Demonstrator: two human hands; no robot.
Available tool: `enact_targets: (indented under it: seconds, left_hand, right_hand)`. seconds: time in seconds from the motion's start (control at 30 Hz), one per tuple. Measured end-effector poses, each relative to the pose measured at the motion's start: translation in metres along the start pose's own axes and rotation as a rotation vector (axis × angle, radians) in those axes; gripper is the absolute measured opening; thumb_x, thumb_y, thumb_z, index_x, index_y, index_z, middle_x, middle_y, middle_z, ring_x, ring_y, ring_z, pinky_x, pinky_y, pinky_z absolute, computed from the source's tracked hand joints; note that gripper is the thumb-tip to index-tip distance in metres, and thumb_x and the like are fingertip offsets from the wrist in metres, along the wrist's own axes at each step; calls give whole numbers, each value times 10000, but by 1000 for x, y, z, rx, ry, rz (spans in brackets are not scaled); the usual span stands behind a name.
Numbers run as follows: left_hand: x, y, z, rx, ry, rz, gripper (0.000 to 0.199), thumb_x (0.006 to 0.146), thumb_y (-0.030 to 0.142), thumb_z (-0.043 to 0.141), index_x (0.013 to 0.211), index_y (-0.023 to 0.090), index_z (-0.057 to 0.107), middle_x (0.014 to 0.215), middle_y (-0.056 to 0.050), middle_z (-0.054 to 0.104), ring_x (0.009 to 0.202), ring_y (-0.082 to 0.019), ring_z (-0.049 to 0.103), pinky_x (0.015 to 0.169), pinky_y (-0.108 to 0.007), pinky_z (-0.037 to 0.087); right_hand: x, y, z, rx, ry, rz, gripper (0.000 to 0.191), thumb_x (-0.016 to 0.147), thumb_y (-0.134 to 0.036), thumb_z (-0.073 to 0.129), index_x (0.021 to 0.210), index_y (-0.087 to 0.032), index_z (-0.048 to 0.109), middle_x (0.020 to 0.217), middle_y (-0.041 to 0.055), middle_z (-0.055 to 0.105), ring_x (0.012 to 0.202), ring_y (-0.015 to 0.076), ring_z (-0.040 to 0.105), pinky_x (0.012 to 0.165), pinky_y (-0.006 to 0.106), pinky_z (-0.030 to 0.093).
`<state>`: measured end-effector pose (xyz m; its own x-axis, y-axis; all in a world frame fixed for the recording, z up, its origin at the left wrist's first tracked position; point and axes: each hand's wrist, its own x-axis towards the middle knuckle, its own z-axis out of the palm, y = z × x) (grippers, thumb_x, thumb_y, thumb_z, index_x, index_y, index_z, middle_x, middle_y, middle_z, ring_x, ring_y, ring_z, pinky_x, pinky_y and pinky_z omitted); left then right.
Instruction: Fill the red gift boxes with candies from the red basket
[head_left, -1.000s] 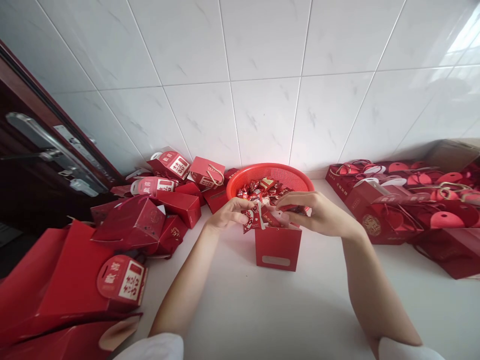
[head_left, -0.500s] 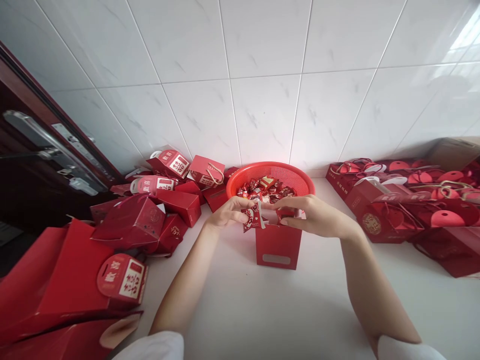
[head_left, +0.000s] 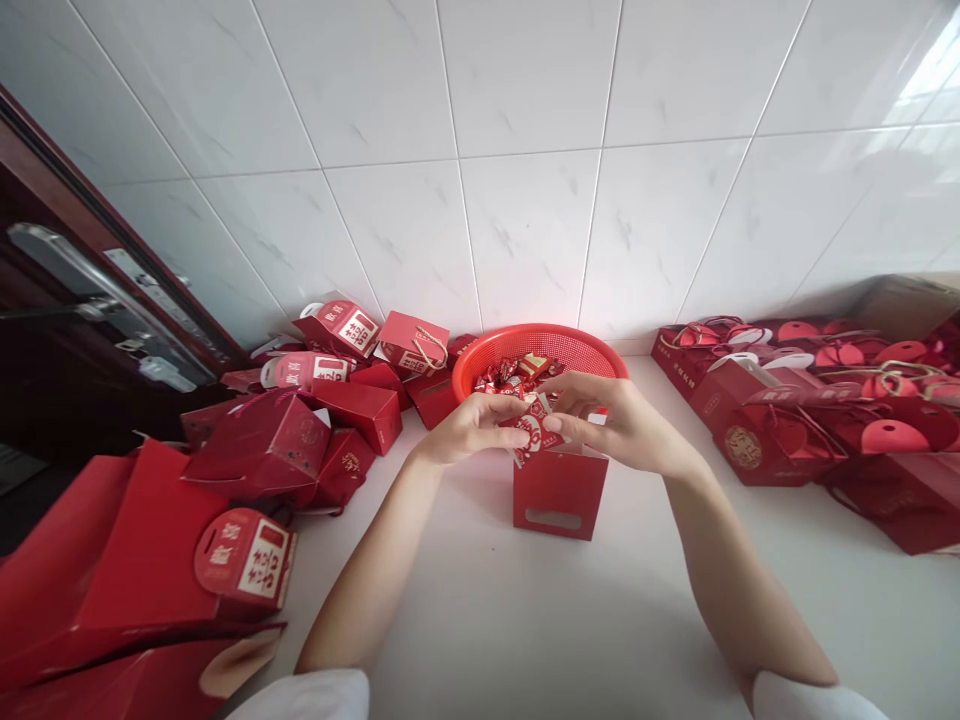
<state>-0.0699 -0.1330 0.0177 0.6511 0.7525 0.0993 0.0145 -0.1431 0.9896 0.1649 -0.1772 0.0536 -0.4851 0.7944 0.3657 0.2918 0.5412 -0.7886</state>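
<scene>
A small red and white wrapped packet is pinched between both hands, above the front edge of an upright red box. My left hand grips its left side with thumb and fingers. On its right side, my right hand holds it with the thumb in front, and the other fingers are partly hidden behind. The box has a pale window strip low on its front, and its opening is mostly covered by the hands. Just behind stands a red mesh basket with wrapped sweets in it.
Red boxes are piled on the left, near a dark door with a metal handle. More red boxes with cord handles crowd the right side. A white tiled wall rises behind the white table.
My right hand has moved left from the box's opening and now grips the packet. The packet has shifted right and turned, still in my left hand.
</scene>
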Motion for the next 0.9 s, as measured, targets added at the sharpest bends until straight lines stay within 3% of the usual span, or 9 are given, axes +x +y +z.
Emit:
enact_targets:
  seconds: [0.13,0.23,0.33,0.47,0.63,0.9]
  left_hand:
    - [-2,4,9,49,17,7,320,763,347,834,1031,183,770,1073,-74,756,1042,-257,687,885,-334,537]
    - [-1,2,10,59,58,13,451,755,365,843,1164,203,740,1214,-91,727,1112,-279,672,922,-357,536]
    - [3,-4,11,46,101,34,499,777,376,823,1228,195,711,1162,-91,746,1075,-265,693,915,-364,548]
    - [9,-13,13,30,154,63,438,742,339,849,1132,171,738,1080,-83,765,1031,-253,709,900,-369,563]
    - [10,-15,16,120,167,60,504,701,288,880,1173,186,735,1137,-90,763,1107,-277,691,979,-407,528]
    - [5,-11,10,232,81,32,568,723,373,868,1256,249,714,1356,-81,690,1301,-315,610,1086,-447,494]
  right_hand:
    - [2,1,4,37,-14,-50,170,941,-314,616,1051,-191,660,830,37,736,728,174,699,694,317,580]
    - [-1,1,-3,-26,47,-52,112,928,-286,602,963,-199,662,827,32,711,730,173,682,686,317,579]
    - [-5,2,-15,-115,164,-66,99,901,-303,632,911,-208,658,847,37,704,717,177,658,664,319,570]
    - [-9,4,-27,-193,230,-63,98,869,-311,653,857,-214,642,815,33,696,708,182,646,670,321,559]
    - [-8,5,-27,-257,159,-34,77,861,-284,621,851,-211,647,785,32,690,690,178,621,643,312,535]
    - [-8,10,-32,-297,-63,48,76,835,-229,605,886,-206,657,782,36,698,714,187,643,640,299,520]
